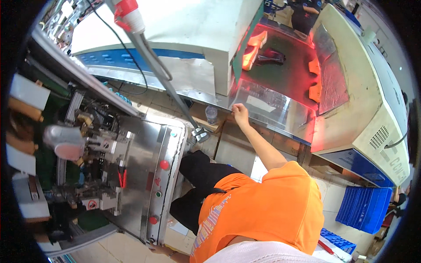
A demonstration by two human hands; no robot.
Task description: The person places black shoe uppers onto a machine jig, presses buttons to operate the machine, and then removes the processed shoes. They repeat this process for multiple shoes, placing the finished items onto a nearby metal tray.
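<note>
My right hand (240,115) reaches forward, its fingers curled over the front edge of a shiny metal ledge (272,111) at the mouth of a red-lit oven tunnel. My left hand (160,250) lies low at the bottom corner of a steel machine panel (140,171); its grip is hard to make out. An orange shirt (267,206) and black trousers (197,175) fill the lower middle. Inside the tunnel lie a dark shoe (272,56) and orange soles (254,48).
The machine on the left clamps a grey and pink shoe (66,142) and carries red buttons (164,164). A foot pedal (199,133) and a water bottle (211,114) sit on the floor. Blue crates (364,208) stand at the right. Another person (302,11) stands beyond the tunnel.
</note>
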